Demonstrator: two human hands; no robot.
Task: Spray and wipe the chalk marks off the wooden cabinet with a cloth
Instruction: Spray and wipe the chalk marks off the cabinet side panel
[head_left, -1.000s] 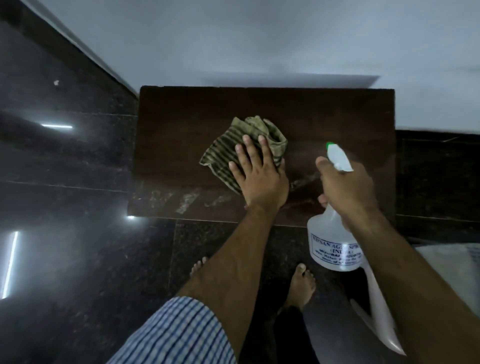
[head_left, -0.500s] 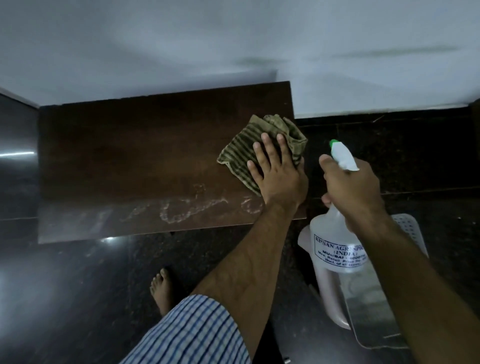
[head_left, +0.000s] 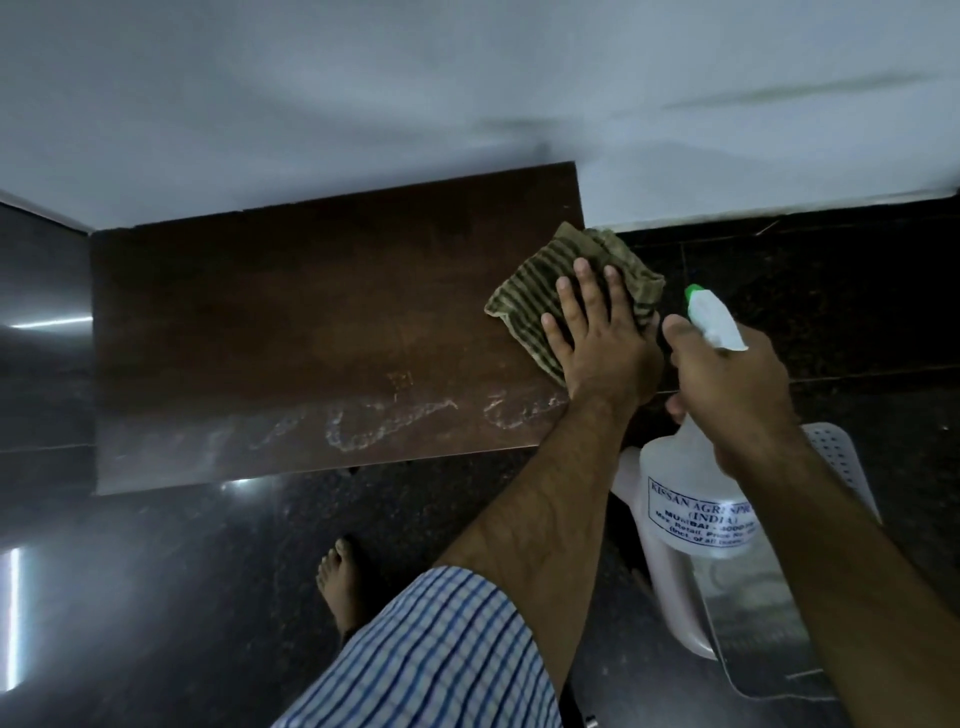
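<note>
The dark wooden cabinet top (head_left: 291, 322) fills the middle left, against a pale wall. White chalk marks (head_left: 389, 423) run along its near edge. My left hand (head_left: 597, 343) presses flat on a green striped cloth (head_left: 524, 291) at the cabinet's right end, and the cloth's far part hangs past the right edge. My right hand (head_left: 732, 384) grips the neck of a clear spray bottle (head_left: 691, 493) with a white, green-tipped nozzle (head_left: 711, 317), held just right of the cabinet.
Glossy dark stone floor (head_left: 156, 597) surrounds the cabinet. A white plastic chair (head_left: 831, 467) stands below my right arm. My bare foot (head_left: 340, 582) and checked shorts (head_left: 441, 654) are in front of the cabinet.
The view has swung to the right, so the cabinet now sits further left. My left hand and the cloth slid from the cabinet's middle to its right end. More chalk marks show.
</note>
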